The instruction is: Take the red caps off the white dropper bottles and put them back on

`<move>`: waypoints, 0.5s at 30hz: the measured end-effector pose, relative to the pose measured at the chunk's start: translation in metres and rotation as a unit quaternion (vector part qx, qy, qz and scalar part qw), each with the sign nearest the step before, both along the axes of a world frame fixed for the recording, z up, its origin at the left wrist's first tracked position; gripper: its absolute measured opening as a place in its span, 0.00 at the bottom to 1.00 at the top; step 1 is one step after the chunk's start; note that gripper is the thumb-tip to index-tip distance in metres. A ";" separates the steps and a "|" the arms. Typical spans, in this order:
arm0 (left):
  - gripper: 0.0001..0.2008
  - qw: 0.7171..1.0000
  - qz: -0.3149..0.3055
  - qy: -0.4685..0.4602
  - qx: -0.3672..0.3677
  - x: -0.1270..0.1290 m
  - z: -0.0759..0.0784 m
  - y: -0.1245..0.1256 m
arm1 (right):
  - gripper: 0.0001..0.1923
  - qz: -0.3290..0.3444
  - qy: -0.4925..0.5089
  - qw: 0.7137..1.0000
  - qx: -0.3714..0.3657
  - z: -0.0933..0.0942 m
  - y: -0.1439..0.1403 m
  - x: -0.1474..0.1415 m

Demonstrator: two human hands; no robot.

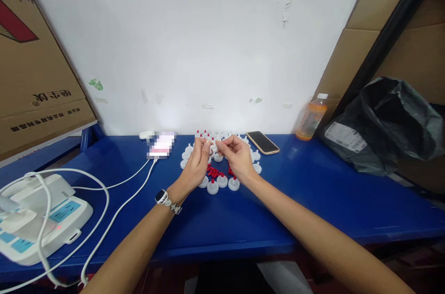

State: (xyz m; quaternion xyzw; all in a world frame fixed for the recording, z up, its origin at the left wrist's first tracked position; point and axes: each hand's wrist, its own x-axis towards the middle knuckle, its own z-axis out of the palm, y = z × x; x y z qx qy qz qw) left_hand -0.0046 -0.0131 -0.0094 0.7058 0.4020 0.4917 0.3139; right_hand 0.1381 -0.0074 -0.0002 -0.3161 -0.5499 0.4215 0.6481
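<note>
My left hand (194,164) and my right hand (239,157) meet over the middle of the blue table, fingertips almost touching. Both are closed in a pinch; whatever lies between the fingertips is too small to make out against the white caps behind. Around and beneath them spread several white round nozzle caps (256,168), pointed spouts upward. Some at the near side carry small red tips, such as the red-tipped cap (212,187). A loose pile of small red tips (213,172) lies below my hands, partly hidden by them.
A phone (263,142) lies right of the caps, and an orange drink bottle (312,117) stands near the wall. At the right sits a black plastic bag (378,127). White cables (121,206) and a power strip (45,224) occupy the left; cardboard boxes (38,62) flank the table (313,201).
</note>
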 end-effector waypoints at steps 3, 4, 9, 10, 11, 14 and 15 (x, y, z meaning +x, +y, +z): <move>0.20 0.999 -0.010 -0.044 -0.011 0.007 0.002 -0.003 | 0.19 -0.018 0.007 1.000 0.020 0.003 -0.003 -0.005; 0.21 0.998 -0.011 -0.056 -0.016 0.009 0.003 -0.004 | 0.19 -0.028 0.008 0.999 0.025 0.004 -0.004 -0.007; 0.24 1.000 -0.005 -0.016 -0.012 0.003 0.009 0.001 | 0.19 -0.032 -0.020 0.999 0.039 0.011 0.000 -0.005; 0.23 1.000 -0.001 0.009 -0.002 -0.002 0.010 0.005 | 0.19 -0.025 -0.031 0.998 0.041 0.012 0.004 -0.002; 0.23 0.999 0.008 0.036 0.008 -0.010 0.010 0.009 | 0.18 -0.021 -0.041 0.998 0.044 0.013 0.011 0.000; 0.20 0.989 0.069 0.123 0.042 -0.035 0.010 0.021 | 0.14 -0.024 -0.082 0.995 0.058 0.016 0.039 0.006; 0.18 0.983 0.088 0.154 0.052 -0.043 0.009 0.025 | 0.12 -0.026 -0.105 0.992 0.063 0.016 0.051 0.006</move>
